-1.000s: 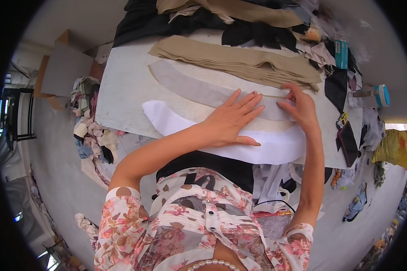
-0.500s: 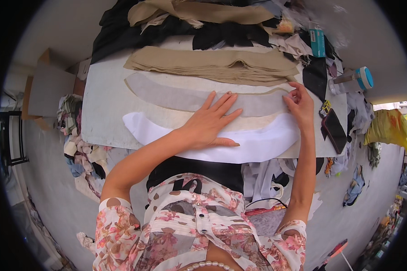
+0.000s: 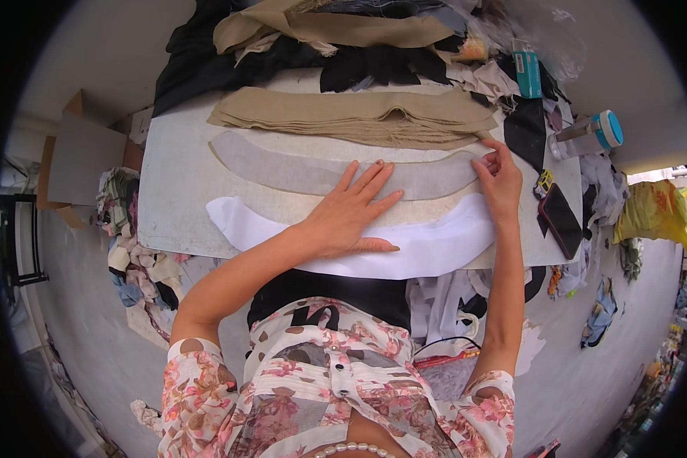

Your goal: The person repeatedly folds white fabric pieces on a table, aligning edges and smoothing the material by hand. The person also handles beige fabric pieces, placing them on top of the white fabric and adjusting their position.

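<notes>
A curved, greyish, thin strip point(image 3: 275, 162) lies across the table, with a narrow tan fabric edge showing along its rim. My left hand point(image 3: 349, 210) rests flat with fingers spread; its fingertips press the strip's middle, while the thumb lies over the white curved pieces point(image 3: 435, 243) nearer me. At the strip's right end, my right hand point(image 3: 500, 179) has thumb and forefinger pinched together on its corner. Just beyond the strip sits a stack of tan curved fabric pieces point(image 3: 305, 113), its layers rippled toward the right.
A dark phone point(image 3: 562, 220) and a yellow tape measure point(image 3: 543, 183) lie at the table's right edge. Behind them stands a clear jar with a blue lid point(image 3: 609, 129). Black and tan cloth scraps point(image 3: 374, 28) heap at the back. An open cardboard box point(image 3: 90, 160) stands left.
The whole view has shifted slightly. Both hands keep nearly the same places on the greyish strip; the left still lies flat and the right still pinches the strip's end.
</notes>
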Demonstrator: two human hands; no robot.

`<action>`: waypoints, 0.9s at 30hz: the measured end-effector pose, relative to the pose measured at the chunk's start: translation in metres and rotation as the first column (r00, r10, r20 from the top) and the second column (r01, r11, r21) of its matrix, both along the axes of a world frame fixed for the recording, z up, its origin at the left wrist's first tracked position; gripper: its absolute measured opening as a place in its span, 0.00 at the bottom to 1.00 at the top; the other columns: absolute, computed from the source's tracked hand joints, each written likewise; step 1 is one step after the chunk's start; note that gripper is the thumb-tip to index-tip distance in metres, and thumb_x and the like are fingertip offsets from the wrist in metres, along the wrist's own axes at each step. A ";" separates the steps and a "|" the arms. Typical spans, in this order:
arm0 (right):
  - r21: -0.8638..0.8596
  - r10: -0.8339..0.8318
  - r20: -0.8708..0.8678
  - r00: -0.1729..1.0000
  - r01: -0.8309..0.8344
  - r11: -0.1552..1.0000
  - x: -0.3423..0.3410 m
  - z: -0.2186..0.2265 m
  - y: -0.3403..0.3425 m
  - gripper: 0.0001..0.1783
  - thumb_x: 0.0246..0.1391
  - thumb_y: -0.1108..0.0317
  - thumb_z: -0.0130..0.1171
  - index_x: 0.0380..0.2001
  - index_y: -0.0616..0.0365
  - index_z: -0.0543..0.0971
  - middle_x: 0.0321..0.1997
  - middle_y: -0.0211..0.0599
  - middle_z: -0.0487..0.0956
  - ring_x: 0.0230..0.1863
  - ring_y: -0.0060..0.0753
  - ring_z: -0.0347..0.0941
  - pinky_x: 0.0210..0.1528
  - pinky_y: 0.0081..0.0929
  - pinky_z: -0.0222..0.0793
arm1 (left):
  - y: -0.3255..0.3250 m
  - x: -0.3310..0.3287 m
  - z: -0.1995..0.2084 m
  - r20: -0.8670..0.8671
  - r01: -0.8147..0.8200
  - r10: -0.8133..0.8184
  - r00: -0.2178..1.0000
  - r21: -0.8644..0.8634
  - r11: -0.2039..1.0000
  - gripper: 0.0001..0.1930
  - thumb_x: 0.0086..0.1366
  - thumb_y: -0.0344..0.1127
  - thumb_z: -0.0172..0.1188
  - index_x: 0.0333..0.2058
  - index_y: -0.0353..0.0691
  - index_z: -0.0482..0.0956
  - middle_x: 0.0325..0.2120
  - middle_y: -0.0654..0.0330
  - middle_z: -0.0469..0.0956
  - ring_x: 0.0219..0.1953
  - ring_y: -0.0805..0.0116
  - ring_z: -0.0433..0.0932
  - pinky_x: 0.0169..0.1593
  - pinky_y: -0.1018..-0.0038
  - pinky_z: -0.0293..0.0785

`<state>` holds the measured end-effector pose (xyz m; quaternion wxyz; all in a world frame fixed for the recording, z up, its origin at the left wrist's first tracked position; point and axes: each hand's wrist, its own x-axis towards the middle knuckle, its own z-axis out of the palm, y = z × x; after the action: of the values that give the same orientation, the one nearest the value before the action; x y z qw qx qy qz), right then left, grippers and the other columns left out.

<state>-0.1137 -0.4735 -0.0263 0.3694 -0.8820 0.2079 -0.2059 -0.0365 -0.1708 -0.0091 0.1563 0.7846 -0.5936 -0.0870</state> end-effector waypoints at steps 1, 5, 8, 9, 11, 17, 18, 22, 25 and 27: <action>0.011 -0.009 0.018 1.000 0.009 1.000 0.000 0.000 0.001 0.22 0.46 0.75 0.67 0.48 0.54 0.77 0.28 0.28 0.77 0.23 0.20 0.70 0.29 0.20 0.68 | 0.000 0.000 0.000 0.000 0.002 -0.002 1.000 0.002 1.000 0.47 0.60 0.73 0.44 0.65 0.38 0.62 0.69 0.40 0.46 0.72 0.47 0.41 0.71 0.51 0.34; 0.034 -0.048 0.062 0.997 0.046 0.998 0.001 -0.001 0.004 0.22 0.46 0.75 0.67 0.47 0.54 0.77 0.27 0.28 0.77 0.22 0.20 0.70 0.28 0.21 0.68 | -0.001 0.000 0.003 0.017 0.006 -0.007 1.000 0.066 0.998 0.48 0.59 0.75 0.43 0.66 0.42 0.59 0.70 0.44 0.43 0.73 0.49 0.38 0.72 0.50 0.32; -0.057 -0.054 0.036 0.998 0.056 0.997 0.000 0.000 0.004 0.22 0.46 0.75 0.67 0.47 0.54 0.77 0.29 0.28 0.77 0.22 0.21 0.70 0.29 0.21 0.68 | -0.002 0.000 0.002 0.019 0.013 -0.014 1.000 0.062 0.998 0.47 0.59 0.75 0.43 0.66 0.43 0.59 0.70 0.44 0.43 0.73 0.49 0.38 0.72 0.49 0.32; -0.098 -0.048 0.023 0.999 0.050 0.994 0.002 0.001 0.006 0.22 0.45 0.74 0.67 0.47 0.54 0.77 0.30 0.29 0.78 0.23 0.22 0.70 0.29 0.22 0.68 | -0.002 0.000 0.002 0.023 0.009 -0.010 1.000 0.064 0.998 0.47 0.59 0.74 0.44 0.66 0.43 0.59 0.70 0.44 0.43 0.73 0.49 0.38 0.72 0.49 0.32; -0.155 -0.102 0.029 0.994 0.105 0.982 -0.001 0.009 0.008 0.20 0.46 0.75 0.66 0.45 0.54 0.77 0.34 0.31 0.78 0.26 0.24 0.72 0.30 0.23 0.68 | -0.001 0.000 0.002 0.023 0.004 -0.005 1.000 0.062 0.998 0.47 0.59 0.74 0.44 0.66 0.43 0.60 0.70 0.45 0.43 0.73 0.49 0.39 0.72 0.48 0.32; -0.360 0.346 0.206 0.915 -0.257 0.897 -0.007 0.040 0.026 0.13 0.47 0.75 0.61 0.40 0.55 0.79 0.44 0.36 0.79 0.46 0.40 0.74 0.42 0.31 0.71 | -0.002 -0.001 0.009 0.084 0.029 -0.032 0.996 0.042 0.999 0.47 0.59 0.74 0.45 0.66 0.43 0.61 0.70 0.47 0.45 0.73 0.50 0.40 0.70 0.43 0.31; -0.412 0.467 0.164 0.869 -0.369 0.833 -0.006 0.041 0.029 0.12 0.47 0.74 0.61 0.39 0.56 0.80 0.45 0.37 0.79 0.49 0.44 0.73 0.45 0.33 0.71 | -0.002 0.000 0.008 0.078 0.033 -0.037 0.996 0.043 0.999 0.47 0.59 0.74 0.45 0.66 0.43 0.61 0.70 0.47 0.45 0.73 0.51 0.40 0.70 0.42 0.31; -0.439 0.561 -0.122 0.819 -0.551 0.709 -0.017 0.032 0.033 0.12 0.50 0.67 0.60 0.39 0.56 0.81 0.52 0.36 0.79 0.54 0.46 0.71 0.54 0.38 0.68 | 0.001 0.001 0.000 0.040 0.056 -0.059 0.997 0.063 0.996 0.47 0.59 0.75 0.43 0.66 0.43 0.61 0.70 0.48 0.46 0.73 0.51 0.41 0.70 0.43 0.30; -0.426 0.540 -0.167 0.825 -0.554 0.715 -0.022 0.033 0.028 0.13 0.50 0.65 0.61 0.40 0.56 0.81 0.53 0.35 0.79 0.55 0.45 0.70 0.54 0.39 0.67 | 0.002 0.000 -0.001 0.009 0.070 -0.071 0.997 0.043 0.997 0.48 0.59 0.75 0.42 0.65 0.42 0.61 0.70 0.48 0.46 0.73 0.51 0.41 0.70 0.43 0.29; -0.438 0.530 -0.171 0.830 -0.546 0.714 -0.024 0.034 0.027 0.13 0.50 0.65 0.60 0.39 0.56 0.81 0.52 0.35 0.79 0.54 0.45 0.71 0.53 0.38 0.68 | 0.002 0.000 -0.001 0.000 0.080 -0.080 0.997 0.044 0.996 0.47 0.59 0.75 0.43 0.65 0.42 0.62 0.70 0.47 0.46 0.73 0.50 0.41 0.70 0.42 0.29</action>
<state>-0.1373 -0.4464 0.0082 0.1849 -0.9695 -0.1079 -0.1188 -0.0369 -0.1691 -0.0105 0.1349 0.7636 -0.6226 -0.1055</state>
